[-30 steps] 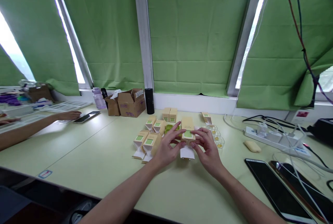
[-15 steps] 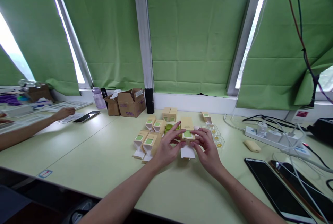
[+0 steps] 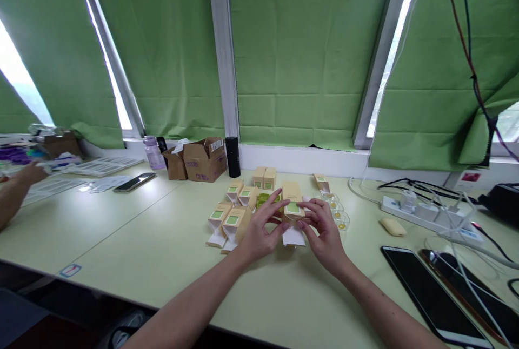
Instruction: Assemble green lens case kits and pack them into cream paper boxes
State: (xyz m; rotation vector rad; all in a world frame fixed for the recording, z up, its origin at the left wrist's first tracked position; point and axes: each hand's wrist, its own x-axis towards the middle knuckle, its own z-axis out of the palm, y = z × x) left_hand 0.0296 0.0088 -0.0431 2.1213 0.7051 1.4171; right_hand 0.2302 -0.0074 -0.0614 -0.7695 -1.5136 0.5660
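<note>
Between my two hands is a small tan carton (image 3: 292, 192) with a green square on it and a white flap hanging toward me. My left hand (image 3: 263, 228) grips its left side, fingertips near the green square. On the opposite side my right hand (image 3: 323, 233) holds it with thumb and fingers. Several similar cartons (image 3: 237, 220) with lowered white flaps stand left of my left hand. Partly hidden behind that hand are green items (image 3: 263, 199). Clear plastic cups (image 3: 339, 214) with yellowish contents sit to the right of my right hand.
Two tan cartons (image 3: 264, 178) stand farther back, and another carton (image 3: 321, 183) lies at back right. Cardboard boxes (image 3: 205, 161) and a black cylinder (image 3: 232, 157) are by the wall. Right are phones (image 3: 430, 289) and a power strip (image 3: 430, 216). Another person's hand (image 3: 30, 173) is far left.
The carton between my hands has tipped slightly, with its green square a little lower in the newer view. My hands stay nearly in place. The other person's arm has drawn back to the left.
</note>
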